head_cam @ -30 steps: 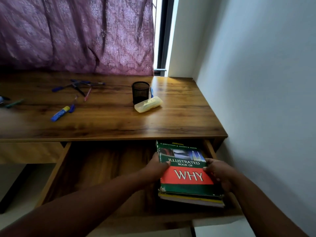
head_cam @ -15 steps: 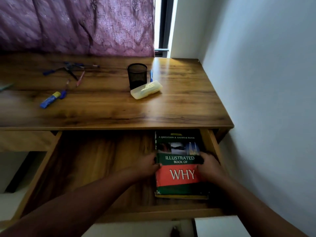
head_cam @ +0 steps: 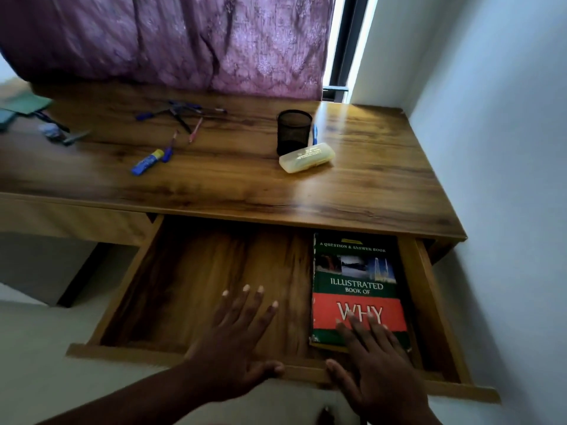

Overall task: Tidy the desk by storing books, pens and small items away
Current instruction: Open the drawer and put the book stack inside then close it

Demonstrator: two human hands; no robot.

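A green and red book titled "Illustrated Book of Why" (head_cam: 356,280) lies flat in the right side of the open wooden drawer (head_cam: 196,283). My left hand (head_cam: 236,342) is spread open above the drawer's front edge, holding nothing. My right hand (head_cam: 377,363) is also open, its straight fingers reaching over the book's near end. On the desk top (head_cam: 214,185) stand a black mesh pen cup (head_cam: 294,130) and a pale yellow case (head_cam: 306,157). Several pens (head_cam: 184,118) and a blue glue stick (head_cam: 147,161) lie scattered at the left.
A white wall (head_cam: 506,148) runs close along the desk's right side. A purple curtain (head_cam: 168,41) hangs behind the desk. A green folder (head_cam: 24,104) and small items lie at the far left edge. The drawer's left half shows bare wood.
Both hands have let go of the book, which now lies flat in the drawer, and have drawn back toward the drawer's front edge with fingers spread.
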